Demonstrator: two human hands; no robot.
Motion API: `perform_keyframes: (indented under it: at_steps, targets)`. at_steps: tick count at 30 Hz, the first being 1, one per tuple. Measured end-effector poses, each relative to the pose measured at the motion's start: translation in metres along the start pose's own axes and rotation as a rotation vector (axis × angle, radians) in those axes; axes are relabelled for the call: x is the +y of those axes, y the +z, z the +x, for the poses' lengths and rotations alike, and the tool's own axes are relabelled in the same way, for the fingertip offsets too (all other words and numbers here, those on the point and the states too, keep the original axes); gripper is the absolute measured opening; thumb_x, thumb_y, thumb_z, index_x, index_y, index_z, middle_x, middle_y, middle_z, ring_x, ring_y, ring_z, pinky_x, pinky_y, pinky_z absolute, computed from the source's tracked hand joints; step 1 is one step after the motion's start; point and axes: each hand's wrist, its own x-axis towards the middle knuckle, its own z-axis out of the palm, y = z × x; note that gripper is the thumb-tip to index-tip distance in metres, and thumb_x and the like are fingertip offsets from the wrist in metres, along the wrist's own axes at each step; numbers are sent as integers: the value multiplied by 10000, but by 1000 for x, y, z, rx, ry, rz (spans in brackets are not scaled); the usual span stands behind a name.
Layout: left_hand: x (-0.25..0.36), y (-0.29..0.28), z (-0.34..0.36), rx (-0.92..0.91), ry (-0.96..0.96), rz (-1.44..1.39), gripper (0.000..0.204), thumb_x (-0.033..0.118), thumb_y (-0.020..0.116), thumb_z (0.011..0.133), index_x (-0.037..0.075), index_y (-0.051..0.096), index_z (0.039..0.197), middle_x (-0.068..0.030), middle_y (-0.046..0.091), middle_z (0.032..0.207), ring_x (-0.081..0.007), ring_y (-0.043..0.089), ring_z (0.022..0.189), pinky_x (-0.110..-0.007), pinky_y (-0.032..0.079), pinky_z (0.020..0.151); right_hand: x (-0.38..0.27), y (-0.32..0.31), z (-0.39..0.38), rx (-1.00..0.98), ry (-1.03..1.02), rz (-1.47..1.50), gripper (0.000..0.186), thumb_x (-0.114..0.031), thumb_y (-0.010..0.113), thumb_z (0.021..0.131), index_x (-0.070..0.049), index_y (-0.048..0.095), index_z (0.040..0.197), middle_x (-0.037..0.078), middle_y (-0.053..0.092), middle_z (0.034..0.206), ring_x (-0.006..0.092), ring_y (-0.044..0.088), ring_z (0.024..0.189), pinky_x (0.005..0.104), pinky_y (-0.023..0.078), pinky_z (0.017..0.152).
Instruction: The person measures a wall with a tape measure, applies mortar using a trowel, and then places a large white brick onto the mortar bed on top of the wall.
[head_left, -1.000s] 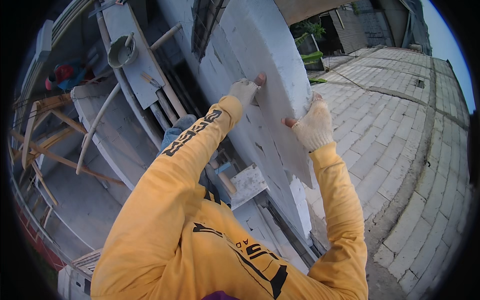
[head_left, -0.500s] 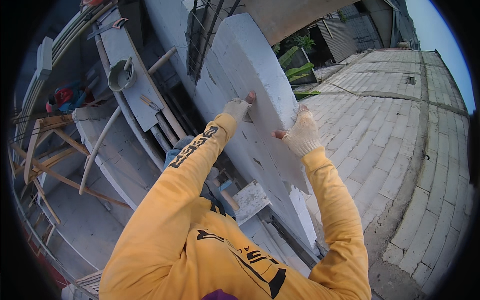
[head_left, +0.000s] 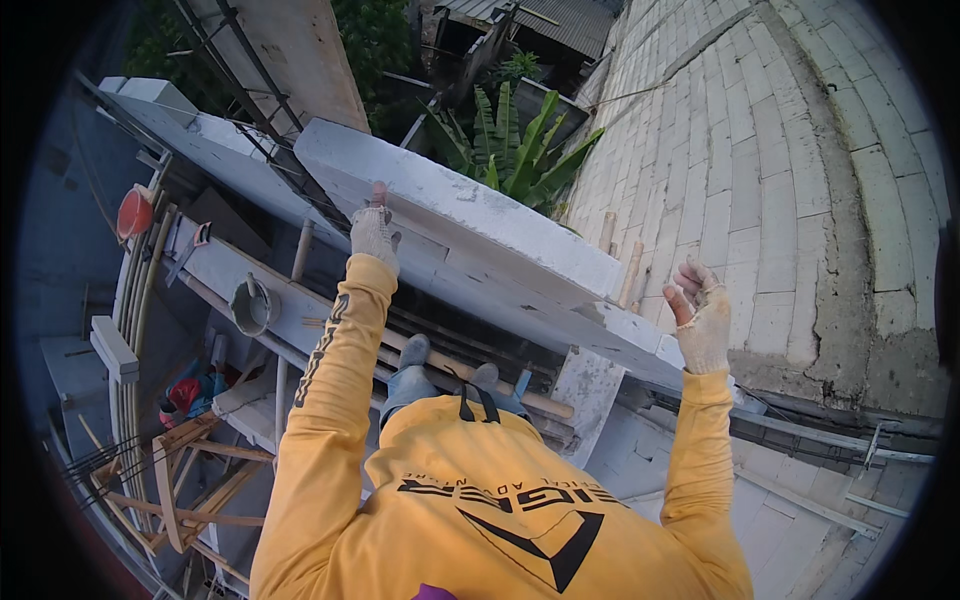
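Person in a yellow long-sleeved shirt stands facing a pale conc.-block wall (head_left: 450, 285), L hand (head_left: 374, 238) up at the L part of the long top block (head_left: 470, 205). That block lies along the wall's top, btwn the 2 hands, L end right by the bare rebar (head_left: 310, 188). L hand has 1 digit pointing up, the others partly curled; can't tell if it's pressing, gripping or just hovering at the face. If it touches, prob. for steadying. R hand (head_left: 702, 322) is off the block, past its R end: fingers loosely bent, palm empty, apart from anything it could hold. Both wear knit gloves w/ bare fingertips, prob. so the person can feel edges yet save the palms.

Behind the L forearm, a bucket (head_left: 238, 320) w/ grey stuff in it sits on a plank (head_left: 205, 265), prob. to keep it at arm's reach. What looks like a handsaw (head_left: 202, 234) lies at the plank's far end, prob. parked out of the footway. The 2 boots (head_left: 415, 350) stand apart, prob. for balance. Co-worker (head_left: 185, 393) in red & teal is lower down, beside a timber frame (head_left: 165, 480).
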Motion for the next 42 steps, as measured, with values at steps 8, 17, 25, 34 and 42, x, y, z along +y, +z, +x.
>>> perform_keyframes:
  at_steps: [8, 17, 25, 34, 42]
  targets:
    - [26, 21, 12, -32, -53, 162, 666, 439, 755, 784, 151, 483, 1318, -96, 386, 1330, -306, 360, 1272, -594, 272, 1051, 83, 43, -118, -321, 330, 182, 398, -228, 741, 860, 19, 604, 1141, 126, 677, 981, 173, 659, 866, 288, 537, 764]
    - [30, 9, 32, 73, -27, 82, 640, 394, 783, 761, 147, 495, 1277, -104, 384, 1291, -297, 355, 1275, -547, 319, 996, 145, 146, -52, -172, 209, 369, 1005, -31, 833, 637, 2, 270, 1469, 216, 449, 1388, 328, 481, 1272, 388, 427, 1045]
    - [64, -6, 49, 94, 23, 38, 587, 363, 745, 796, 116, 507, 1272, -142, 303, 1456, -320, 279, 1365, -606, 210, 1103, 154, 164, -32, -242, 84, 281, 967, -177, 863, 663, 34, 305, 1424, 177, 561, 1289, 275, 540, 1223, 343, 414, 1042]
    - [96, -24, 100, 16, -84, 129, 554, 281, 768, 777, 152, 533, 1262, -92, 552, 1242, -306, 463, 1223, -622, 169, 1101, 164, 177, -23, -221, -55, 126, 744, -240, 794, 743, 21, 404, 1320, 176, 585, 1178, 353, 563, 1076, 384, 458, 945]
    - [101, -18, 105, -27, -140, 149, 522, 274, 793, 774, 169, 553, 1225, -40, 565, 1264, -279, 448, 1249, -563, 227, 1057, 161, 173, -22, -227, -51, 156, 703, -243, 776, 765, 11, 406, 1307, 167, 587, 1187, 345, 551, 1105, 385, 425, 971]
